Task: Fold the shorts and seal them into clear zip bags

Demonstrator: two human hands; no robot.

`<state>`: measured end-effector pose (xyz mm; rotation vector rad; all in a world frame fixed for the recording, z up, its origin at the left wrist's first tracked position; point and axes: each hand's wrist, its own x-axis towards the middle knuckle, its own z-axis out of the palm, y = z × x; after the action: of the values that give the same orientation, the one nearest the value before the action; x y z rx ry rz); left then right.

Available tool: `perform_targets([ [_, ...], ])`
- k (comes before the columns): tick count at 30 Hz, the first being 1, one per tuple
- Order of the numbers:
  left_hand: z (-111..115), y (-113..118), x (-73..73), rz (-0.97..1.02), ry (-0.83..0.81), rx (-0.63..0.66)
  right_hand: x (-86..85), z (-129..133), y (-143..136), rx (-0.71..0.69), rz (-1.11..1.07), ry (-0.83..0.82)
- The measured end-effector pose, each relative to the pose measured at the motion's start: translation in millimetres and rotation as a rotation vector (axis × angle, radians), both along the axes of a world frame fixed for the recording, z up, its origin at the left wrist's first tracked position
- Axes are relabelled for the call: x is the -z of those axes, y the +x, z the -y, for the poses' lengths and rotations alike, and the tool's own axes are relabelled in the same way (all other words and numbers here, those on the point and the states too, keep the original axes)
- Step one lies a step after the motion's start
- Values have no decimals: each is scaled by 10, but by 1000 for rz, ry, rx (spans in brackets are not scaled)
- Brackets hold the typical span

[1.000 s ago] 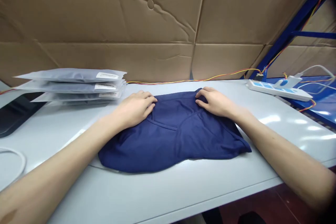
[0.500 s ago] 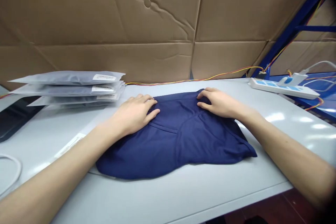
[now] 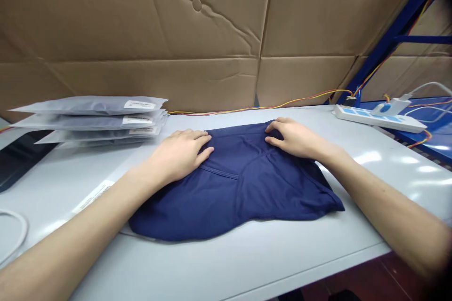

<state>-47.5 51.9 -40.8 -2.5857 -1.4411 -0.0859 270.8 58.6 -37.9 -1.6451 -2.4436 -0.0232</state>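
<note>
A navy blue garment (image 3: 219, 202) lies on the white table, its waist-like straight edge away from me and a curved stitched seam across the middle. My left hand (image 3: 183, 150) rests on its upper left part, fingers stretched out and thumb apart. At the upper right corner, my right hand (image 3: 291, 136) touches the fabric with bent fingers, thumb and forefinger apart. Some of the right fingertips are hidden. Under my left forearm, a translucent plastic bag with a white label (image 3: 93, 195) is partly covered by the garment.
Several packed translucent bags (image 3: 88, 106) are stacked at the back left, beside a black flat device (image 3: 21, 160). A white cable (image 3: 23, 230) loops at the left edge. A power strip (image 3: 379, 117) with plugs sits back right. Cardboard (image 3: 212, 33) stands behind the table.
The view has shifted very slightly. Both hands and the garment are in nearly the same place as before.
</note>
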Motion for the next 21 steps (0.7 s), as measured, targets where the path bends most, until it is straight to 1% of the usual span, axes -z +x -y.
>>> perform_targets([
  [14,-3,-28,4,12,-49,20,-30,-3,24,29,8,-28],
  [21,-3,-21,2,53,-59,34,-40,-70,75,28,-65,-8],
])
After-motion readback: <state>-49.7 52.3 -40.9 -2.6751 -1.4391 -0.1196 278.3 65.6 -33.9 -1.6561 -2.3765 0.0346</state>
